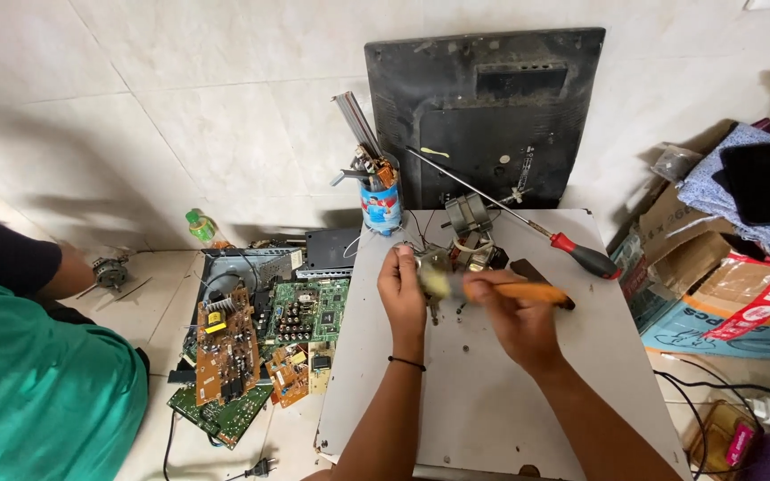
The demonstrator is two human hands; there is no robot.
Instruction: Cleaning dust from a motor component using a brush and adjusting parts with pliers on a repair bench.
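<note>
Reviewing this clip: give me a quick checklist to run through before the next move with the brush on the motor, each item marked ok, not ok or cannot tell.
1. Left hand steadies the small motor on the white board: ok, fingers rest at its left side.
2. Right hand grips the orange-handled brush: ok, closed round the handle.
3. Bristles reach the motor: cannot tell, the tip is motion-blurred.
4. Red-handled screwdriver is out of the brushing path: ok, it lies behind the motor, handle off to the right.
5. Tin of tools stands safely: cannot tell, it sits near the board's back left corner.
6. The other person's arm is apart from the work: ok, far left.
</note>
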